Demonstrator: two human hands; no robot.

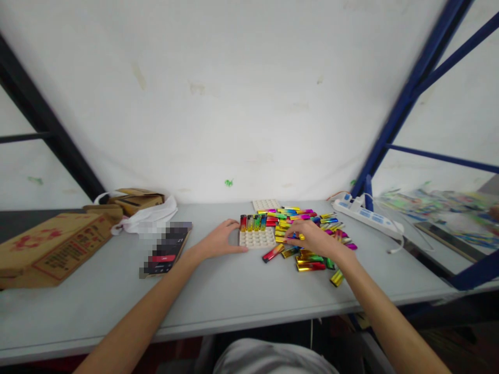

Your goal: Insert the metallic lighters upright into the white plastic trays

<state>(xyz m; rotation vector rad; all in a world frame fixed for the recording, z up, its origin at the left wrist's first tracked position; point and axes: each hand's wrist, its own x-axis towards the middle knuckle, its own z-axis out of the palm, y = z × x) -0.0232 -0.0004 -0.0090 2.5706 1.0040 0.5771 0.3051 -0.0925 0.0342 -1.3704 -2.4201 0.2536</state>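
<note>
A cream tray with rows of round holes (257, 240) lies on the table. Several shiny lighters (250, 223) stand upright along its back row. My left hand (223, 240) spans the tray's left side, thumb at the near corner and fingers bent by the far one, holding it. To the right, loose metallic lighters (311, 266) in gold, red, green, blue and purple lie in a heap. My right hand (307, 238) is over the heap's left part, its fingertips closed around a gold lighter (281, 240) that they partly cover.
A second cream tray (265, 204) lies by the wall. At left are a phone (167, 249), a white plastic bag (150, 218) and cardboard boxes (58, 249). On the right sit a white power strip (368, 215) and a blue metal frame (405, 104).
</note>
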